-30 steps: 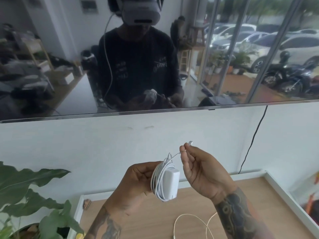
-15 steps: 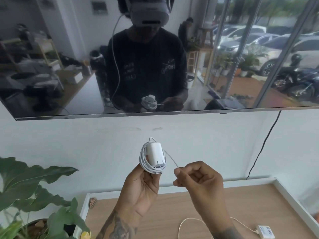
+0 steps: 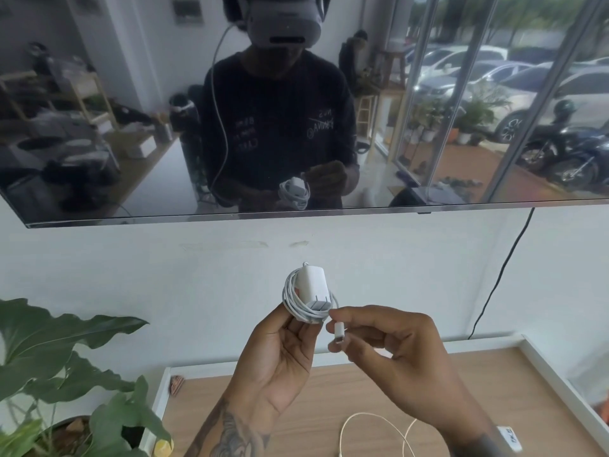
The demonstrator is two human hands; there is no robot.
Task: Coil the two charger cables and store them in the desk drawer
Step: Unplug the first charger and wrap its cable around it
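Observation:
My left hand holds up a white charger brick with its white cable wound in loops around it. My right hand pinches the cable's free end, and the white connector plug hangs between thumb and forefinger just right of the coil. A second white cable lies loose and uncoiled on the wooden desk top below my hands. Its white adapter shows partly behind my right wrist. No drawer is in view.
A wall-mounted dark screen hangs above and mirrors the room and a person. A black cord runs down the white wall at right. A leafy potted plant stands left of the desk. A small striped object sits at the desk's back left corner.
The left hand turned the wrapped charger upright and raised it. The right hand brought the cable end down and in beside the coil, so the slack is gone and the plug hangs from its fingers.

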